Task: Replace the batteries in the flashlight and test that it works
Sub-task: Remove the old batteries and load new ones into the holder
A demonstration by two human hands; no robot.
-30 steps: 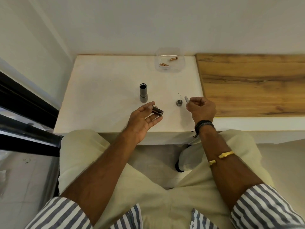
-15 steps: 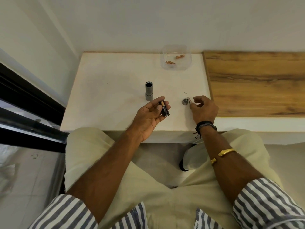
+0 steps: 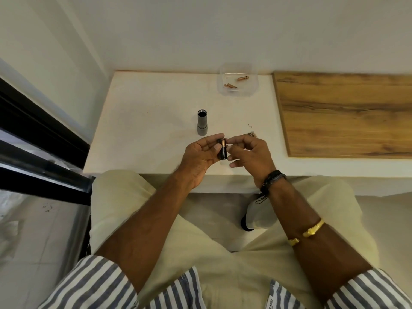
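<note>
Black battery holder (image 3: 223, 150) upright between both hands; grey flashlight body (image 3: 202, 122) standing open-ended on the table.

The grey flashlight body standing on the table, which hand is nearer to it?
Left. The left hand sits just below the flashlight body; the right hand is farther off to its right.

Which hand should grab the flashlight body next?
Probably the right hand: the left hand grips the battery holder, while the right only touches its edge. The flashlight body stands just ahead.
</note>
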